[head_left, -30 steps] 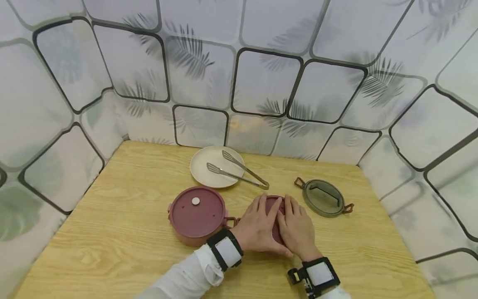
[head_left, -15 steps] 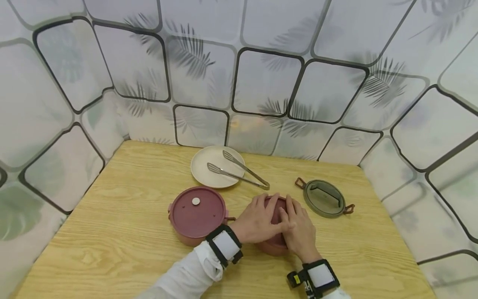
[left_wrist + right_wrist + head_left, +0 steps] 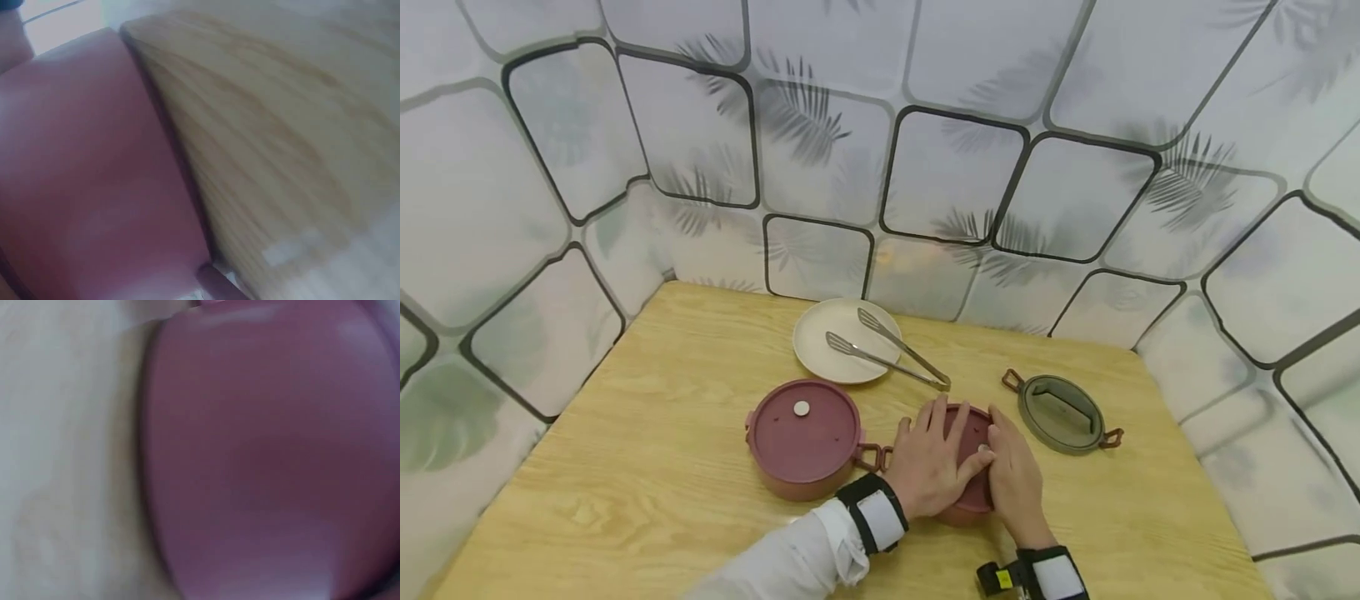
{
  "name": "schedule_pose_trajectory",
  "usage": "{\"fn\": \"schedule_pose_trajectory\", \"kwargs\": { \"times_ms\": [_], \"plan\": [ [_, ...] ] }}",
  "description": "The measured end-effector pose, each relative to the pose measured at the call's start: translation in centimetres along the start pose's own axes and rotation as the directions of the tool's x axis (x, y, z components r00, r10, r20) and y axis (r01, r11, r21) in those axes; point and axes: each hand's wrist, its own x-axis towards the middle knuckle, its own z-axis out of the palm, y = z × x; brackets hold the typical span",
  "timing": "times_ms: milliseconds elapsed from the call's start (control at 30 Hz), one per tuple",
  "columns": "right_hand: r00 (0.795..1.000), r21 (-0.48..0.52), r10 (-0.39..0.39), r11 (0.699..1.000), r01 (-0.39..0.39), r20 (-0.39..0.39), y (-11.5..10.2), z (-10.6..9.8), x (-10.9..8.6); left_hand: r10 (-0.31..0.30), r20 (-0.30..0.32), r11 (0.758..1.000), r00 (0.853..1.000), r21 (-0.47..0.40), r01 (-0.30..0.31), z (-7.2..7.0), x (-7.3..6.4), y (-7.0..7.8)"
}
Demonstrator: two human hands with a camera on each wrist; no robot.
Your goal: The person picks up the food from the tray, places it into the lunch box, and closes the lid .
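A dark red lidded pot (image 3: 973, 429) stands on the table at centre right, with a small pale knob on its lid. Spread over the left part of that lid is my left hand (image 3: 925, 467), fingers straight and the thumb reaching towards the knob. Along the pot's right rim lies my right hand (image 3: 1017, 483), its fingers extended. The pot's side wall (image 3: 94, 169) fills much of the left wrist view, and its wall (image 3: 262, 450) also fills the right wrist view. My hands hide parts of the rim and lid.
To the left stands a larger dark red lidded pot (image 3: 808, 433), its brown handle (image 3: 868, 457) pointing towards my left wrist. Metal tongs (image 3: 917, 358) lie across a white plate (image 3: 820, 354) behind. A green-rimmed lid-like piece (image 3: 1060, 417) with brown side handles lies at right.
My left hand has shifted over the lid, its thumb swinging upward from the near side. My right hand has slid outward to the right rim, uncovering the knob. The head view has shifted slightly.
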Motion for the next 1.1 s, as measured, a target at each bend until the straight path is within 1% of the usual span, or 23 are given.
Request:
{"fn": "schedule_pose_trajectory", "kwargs": {
  "times_ms": [67,133,167,233,267,333,400,500,600,667,833,900,1000,1100],
  "plan": [
    [1.0,0.091,0.001,0.996,0.0,-0.011,0.1,-0.3,0.1,-0.003,-0.016,1.0,1.0,0.017,0.003,0.1,0.0,0.0],
    [0.999,0.13,-0.014,0.991,0.018,-0.03,0.4,-0.5,0.2,-0.002,-0.038,0.999,0.999,0.044,0.004,0.3,0.0,0.0],
    [0.999,0.119,-0.029,0.992,0.033,-0.034,0.6,-0.5,0.2,0.001,-0.053,0.998,0.999,0.059,0.002,0.4,0.0,0.1],
    [0.997,0.063,-0.061,0.996,0.064,-0.036,1.0,-0.3,0.2,0.009,-0.072,0.996,0.997,0.09,-0.003,0.4,0.0,0.1],
    [0.997,0.031,-0.072,0.997,0.073,-0.034,1.2,-0.1,0.1,0.017,-0.076,0.995,0.997,0.101,-0.009,0.4,-0.1,0.1],
    [0.996,0.004,-0.08,0.997,0.08,-0.031,1.4,0.1,0.0,0.04,-0.075,0.993,0.996,0.118,-0.031,0.4,-0.2,0.1],
    [0.996,-0.023,-0.071,0.997,0.07,-0.05,1.5,0.2,-0.1,0.077,-0.071,0.99,0.995,0.122,-0.068,0.3,-0.2,0.0],
    [0.995,-0.037,-0.049,0.998,0.046,-0.083,1.4,0.1,-0.1,0.148,-0.065,0.98,0.987,0.146,-0.138,0.1,-0.2,-0.1],
    [0.996,-0.053,-0.04,0.998,0.035,-0.085,1.5,0.0,-0.1,0.203,-0.041,0.966,0.978,0.174,-0.193,-0.2,-0.2,-0.2],
    [0.996,-0.032,-0.038,0.999,0.036,-0.076,1.5,0.0,0.0,0.218,-0.004,0.958,0.976,0.19,-0.213,-0.4,-0.3,-0.2],
    [0.999,0.032,-0.047,0.998,0.047,-0.018,1.7,-0.4,0.1,0.208,0.11,0.95,0.972,0.213,-0.227,-0.8,-0.3,-0.1],
    [0.998,0.025,-0.064,0.998,0.064,0.01,1.6,-0.5,0.1,0.2,0.138,0.948,0.97,0.223,-0.227,-0.9,-0.3,0.0],
    [0.994,-0.029,-0.103,0.994,0.104,0.037,1.3,-0.6,0.3,0.188,0.15,0.945,0.971,0.242,-0.221,-1.0,-0.3,0.0],
    [0.987,-0.09,-0.151,0.984,0.156,0.053,0.9,-0.3,0.4,0.186,0.142,0.946,0.972,0.242,-0.217,-0.9,-0.5,-0.2]
  ]
}}
